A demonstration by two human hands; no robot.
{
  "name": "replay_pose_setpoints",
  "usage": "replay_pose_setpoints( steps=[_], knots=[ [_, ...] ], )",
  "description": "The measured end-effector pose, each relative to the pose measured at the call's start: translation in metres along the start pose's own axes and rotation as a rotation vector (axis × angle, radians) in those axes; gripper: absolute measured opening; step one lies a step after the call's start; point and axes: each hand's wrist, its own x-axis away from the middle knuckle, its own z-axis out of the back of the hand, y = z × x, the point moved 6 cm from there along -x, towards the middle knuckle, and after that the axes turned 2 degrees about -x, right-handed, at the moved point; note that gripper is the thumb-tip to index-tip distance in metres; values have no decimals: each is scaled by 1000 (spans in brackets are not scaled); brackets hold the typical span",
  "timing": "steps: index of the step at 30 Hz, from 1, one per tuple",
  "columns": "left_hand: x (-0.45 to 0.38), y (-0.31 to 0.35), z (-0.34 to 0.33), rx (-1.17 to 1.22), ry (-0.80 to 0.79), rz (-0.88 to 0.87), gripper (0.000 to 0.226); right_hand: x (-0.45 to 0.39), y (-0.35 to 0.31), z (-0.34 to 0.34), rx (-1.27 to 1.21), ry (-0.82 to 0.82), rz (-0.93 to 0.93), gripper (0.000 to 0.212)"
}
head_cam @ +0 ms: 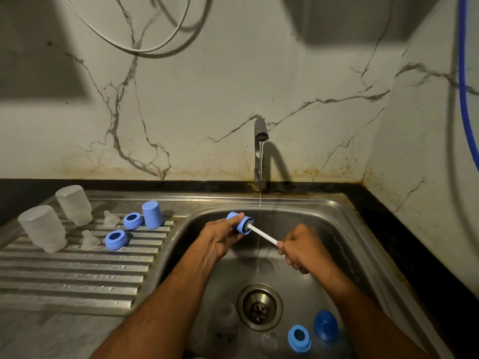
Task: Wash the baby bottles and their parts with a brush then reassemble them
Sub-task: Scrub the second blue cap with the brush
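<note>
- The brush (261, 233) bristles are sitting inside the blue cap (239, 222), so most of them are hiding from view.
- The right hand (300, 248) is covering the handle's lower end.
- A clear bottle (225, 320) in the sink (344, 229) is showing only faintly, partly behind the left forearm.
- Both forearms are running off the bottom edge.

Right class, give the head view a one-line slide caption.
Left hand holds a blue bottle cap while right hand works a brush inside.
</note>
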Motion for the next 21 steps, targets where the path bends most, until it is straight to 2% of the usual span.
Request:
replay_pose_setpoints(
  steps=[7, 12, 17, 21],
  knots=[
    [-3, 6, 20, 100, 110, -37, 42, 9, -1, 11, 18, -81, -53, 19],
    [-6, 2, 27, 72, 134, -44, 54, 9, 9, 36, 8, 0, -56, 27],
    [-6, -7, 24, 32, 119, -11, 43, 13, 16, 45, 100, 13, -71, 26],
    [-7, -8, 24, 7, 118, -24, 48, 13, 18, 48, 73, 34, -87, 21]
  ],
)
